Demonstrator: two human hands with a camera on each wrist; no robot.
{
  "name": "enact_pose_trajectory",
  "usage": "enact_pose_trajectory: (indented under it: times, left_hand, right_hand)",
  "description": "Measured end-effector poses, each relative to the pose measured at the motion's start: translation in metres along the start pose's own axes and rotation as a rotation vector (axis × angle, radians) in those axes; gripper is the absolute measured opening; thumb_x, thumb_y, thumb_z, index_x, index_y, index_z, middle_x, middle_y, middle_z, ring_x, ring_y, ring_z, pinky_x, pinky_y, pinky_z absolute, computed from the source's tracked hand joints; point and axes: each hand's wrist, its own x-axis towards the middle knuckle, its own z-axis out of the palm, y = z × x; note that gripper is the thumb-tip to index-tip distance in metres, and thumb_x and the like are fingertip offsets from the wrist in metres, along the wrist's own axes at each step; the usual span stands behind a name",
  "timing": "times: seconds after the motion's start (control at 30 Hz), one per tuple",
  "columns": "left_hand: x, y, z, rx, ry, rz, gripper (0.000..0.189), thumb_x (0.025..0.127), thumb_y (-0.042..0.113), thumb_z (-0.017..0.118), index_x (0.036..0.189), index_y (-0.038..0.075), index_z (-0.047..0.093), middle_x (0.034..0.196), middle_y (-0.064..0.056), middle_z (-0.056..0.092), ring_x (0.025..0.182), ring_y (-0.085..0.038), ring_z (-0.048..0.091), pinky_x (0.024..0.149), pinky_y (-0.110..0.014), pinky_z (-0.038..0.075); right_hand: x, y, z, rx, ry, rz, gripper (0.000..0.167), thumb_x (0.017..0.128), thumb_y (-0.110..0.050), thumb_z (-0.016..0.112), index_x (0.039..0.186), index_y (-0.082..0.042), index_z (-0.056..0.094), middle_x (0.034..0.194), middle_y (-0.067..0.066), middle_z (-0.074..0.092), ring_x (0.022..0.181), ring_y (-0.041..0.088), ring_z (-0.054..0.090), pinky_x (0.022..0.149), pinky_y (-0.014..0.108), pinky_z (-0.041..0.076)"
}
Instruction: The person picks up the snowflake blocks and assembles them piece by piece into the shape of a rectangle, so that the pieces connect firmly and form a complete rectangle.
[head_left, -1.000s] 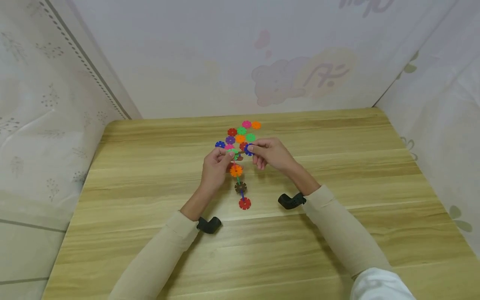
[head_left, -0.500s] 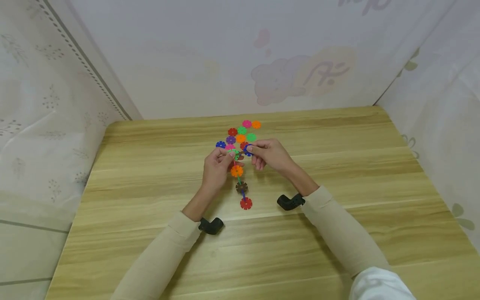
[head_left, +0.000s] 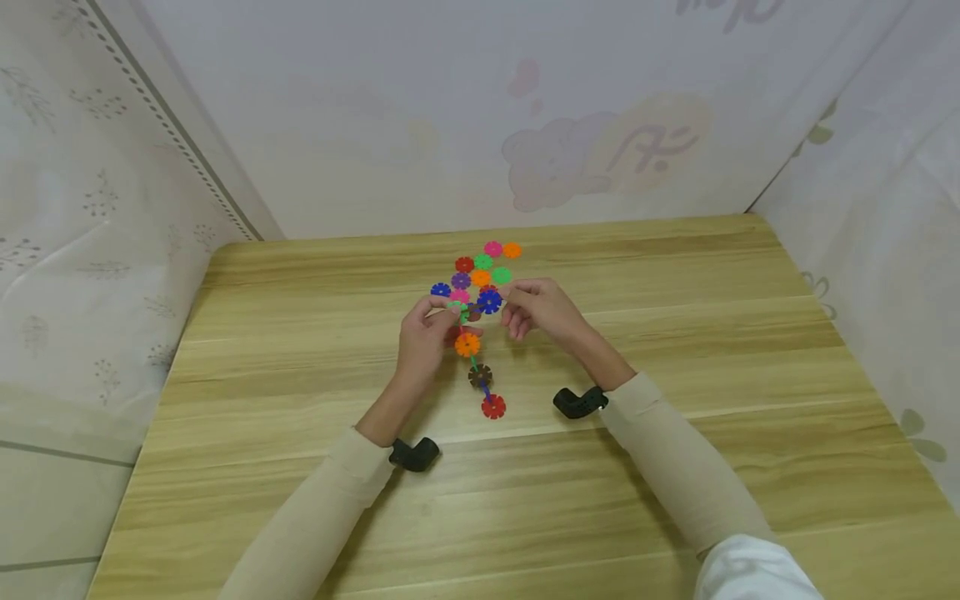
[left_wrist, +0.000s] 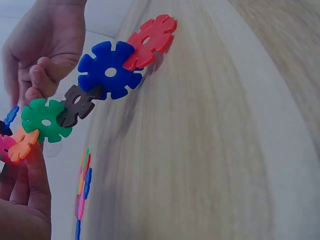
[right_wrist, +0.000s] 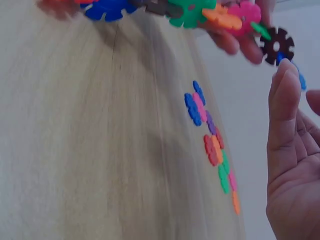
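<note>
Notched plastic discs are slotted together into a chain. My left hand (head_left: 422, 340) pinches the light green disc (head_left: 456, 313) at its upper end. From there hang a pink disc (left_wrist: 7, 148), an orange disc (head_left: 467, 345), a green disc (left_wrist: 46, 120), a brown disc (head_left: 480, 377), a blue disc (left_wrist: 110, 72) and a red disc (head_left: 493, 407). A second brown disc (right_wrist: 277, 46) sticks out sideways from the light green one and bears another blue disc (head_left: 490, 302). My right hand (head_left: 543, 310) has its fingertips right at that blue disc's rim, thumb and index finger apart.
Several loose discs in mixed colours lie flat on the wooden table (head_left: 570, 500) behind the hands, among them a purple disc (head_left: 461, 281) and an orange disc (head_left: 512, 250). Both wrists carry a black camera mount (head_left: 580, 403). Printed curtains (head_left: 375, 125) surround the table.
My right thumb has come off the face of the blue disc, which now shows whole beside the fingertips. My left hand has shifted slightly left with the chain.
</note>
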Motion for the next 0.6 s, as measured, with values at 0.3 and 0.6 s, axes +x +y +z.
enact_pose_trajectory:
  times: [0.3, 0.6]
  left_hand:
    - [-0.001, -0.001, -0.006, 0.042, 0.009, 0.015, 0.024, 0.1, 0.016, 0.053, 0.116, -0.003, 0.055, 0.103, -0.029, 0.068, 0.077, -0.026, 0.073, 0.069, -0.029, 0.057]
    - [-0.001, -0.001, -0.006, 0.07, 0.009, -0.007, 0.031, 0.1, 0.017, 0.053, 0.123, -0.003, 0.06, 0.094, -0.015, 0.074, 0.086, -0.039, 0.069, 0.065, -0.028, 0.056]
  right_hand:
    - [0.007, 0.007, -0.009, 0.009, 0.073, 0.02, 0.031, 0.101, -0.021, 0.054, 0.114, 0.005, 0.065, 0.073, 0.009, 0.065, 0.053, 0.015, 0.059, 0.053, 0.026, 0.055]
    - [0.024, 0.018, -0.009, -0.111, 0.122, 0.047, 0.032, 0.099, -0.023, 0.057, 0.121, -0.002, 0.064, 0.075, 0.011, 0.065, 0.056, 0.016, 0.062, 0.056, 0.031, 0.057]
